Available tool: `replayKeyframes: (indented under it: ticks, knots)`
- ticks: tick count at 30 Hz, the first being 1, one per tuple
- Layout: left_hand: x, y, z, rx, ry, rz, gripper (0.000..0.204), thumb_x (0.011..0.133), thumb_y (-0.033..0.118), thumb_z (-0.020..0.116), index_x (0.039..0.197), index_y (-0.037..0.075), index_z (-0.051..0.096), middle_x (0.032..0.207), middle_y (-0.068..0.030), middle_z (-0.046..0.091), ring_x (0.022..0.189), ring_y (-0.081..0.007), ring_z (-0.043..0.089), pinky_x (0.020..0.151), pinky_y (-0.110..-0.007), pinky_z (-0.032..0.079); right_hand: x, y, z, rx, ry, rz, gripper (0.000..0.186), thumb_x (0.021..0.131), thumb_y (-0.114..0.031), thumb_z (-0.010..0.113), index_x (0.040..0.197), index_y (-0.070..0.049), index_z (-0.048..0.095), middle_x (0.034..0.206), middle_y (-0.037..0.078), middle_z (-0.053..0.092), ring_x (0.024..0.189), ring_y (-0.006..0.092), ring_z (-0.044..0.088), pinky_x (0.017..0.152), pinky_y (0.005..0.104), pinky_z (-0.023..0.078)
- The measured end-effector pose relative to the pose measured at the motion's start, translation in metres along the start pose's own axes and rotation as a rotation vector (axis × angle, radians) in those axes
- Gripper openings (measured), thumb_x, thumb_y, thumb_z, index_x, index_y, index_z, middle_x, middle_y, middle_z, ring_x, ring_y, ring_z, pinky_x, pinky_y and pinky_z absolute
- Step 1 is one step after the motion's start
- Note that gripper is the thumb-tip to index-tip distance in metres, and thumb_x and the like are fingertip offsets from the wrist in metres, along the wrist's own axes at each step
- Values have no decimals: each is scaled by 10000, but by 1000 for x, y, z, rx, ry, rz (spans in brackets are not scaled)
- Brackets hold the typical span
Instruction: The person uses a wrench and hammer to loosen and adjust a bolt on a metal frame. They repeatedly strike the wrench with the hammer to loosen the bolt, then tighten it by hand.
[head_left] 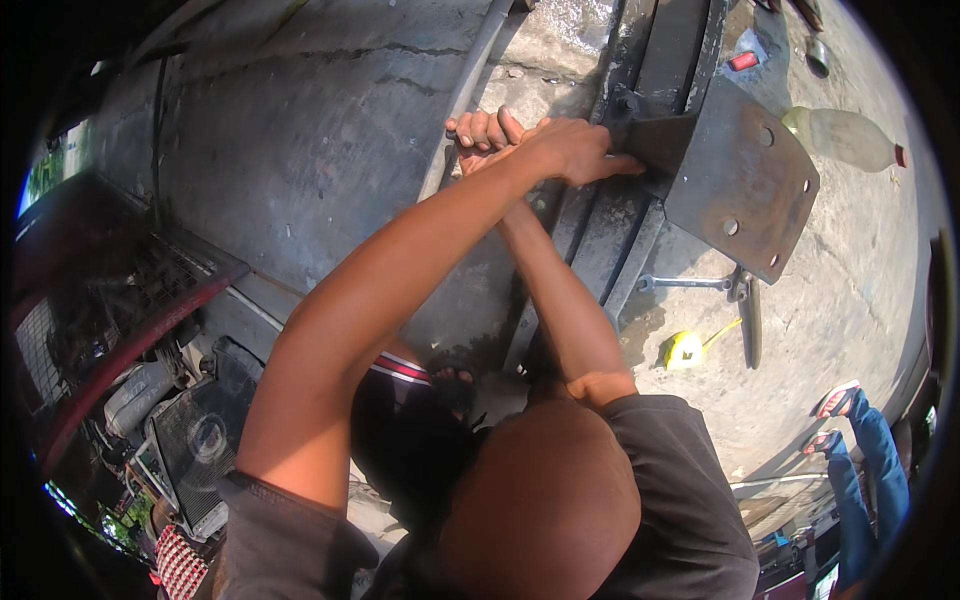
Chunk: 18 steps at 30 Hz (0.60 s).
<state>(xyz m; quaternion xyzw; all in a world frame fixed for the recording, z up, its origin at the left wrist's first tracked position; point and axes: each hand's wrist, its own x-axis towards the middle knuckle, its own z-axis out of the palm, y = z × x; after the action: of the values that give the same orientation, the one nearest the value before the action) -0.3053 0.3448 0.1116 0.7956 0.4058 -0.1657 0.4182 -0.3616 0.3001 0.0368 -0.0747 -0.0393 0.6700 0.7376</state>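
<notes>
My forearms cross in front of me. My left hand (pixel 575 150) reaches over to the right, back of the hand up. Its index finger stretches out to a dark steel bracket (pixel 655 143) on the channel-shaped steel beam; the other fingers are partly hidden. My right hand (pixel 485 135) lies left of it, beyond the crossing, with its fingers curled. Whatever may be inside them is hidden by the left wrist. A broad steel plate (pixel 745 175) with several round holes stands out from the beam (pixel 607 240) on the right, joined to the bracket.
Right of the beam lie a combination wrench (pixel 685 283), a dark long-handled tool (pixel 754 325), a yellow tape measure (pixel 685 350) and a plastic bottle (pixel 850 140). A long rail (pixel 470 80) runs to the left. A radiator (pixel 195 440) stands lower left. Another person's legs (pixel 865 480) show lower right.
</notes>
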Motion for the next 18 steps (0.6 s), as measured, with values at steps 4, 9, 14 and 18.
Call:
replayKeyframes:
  ticks: [4,9,14,18]
  knots:
    - [-11,16,4,-124,3,-141,775,887,752,460,862,36,755,902,-220,721,944,-379,692,843,-470,517,-25,-12,-7,15,-20,132,413,1025,-228,447,636,-165,323,622,-18,309,698,169,433,856,397,426]
    - [-30,32,34,-354,231,-281,705,922,682,487,830,35,752,927,-265,708,968,-436,675,848,-499,511,-80,-40,-22,40,128,504,440,1012,-256,471,605,-165,331,589,3,375,654,173,419,792,391,432]
    - [-27,57,73,-614,465,-428,741,946,692,421,837,27,731,835,-277,688,877,-466,670,782,-550,488,-132,-100,-47,-51,168,806,283,994,-261,533,746,-126,511,684,14,503,700,170,508,760,377,471]
    - [-14,78,106,-897,636,-564,781,955,707,366,821,11,694,817,-285,658,841,-493,635,741,-579,425,-168,-173,-46,-573,559,1022,207,954,-282,608,989,-79,584,792,48,594,794,194,587,733,395,505]
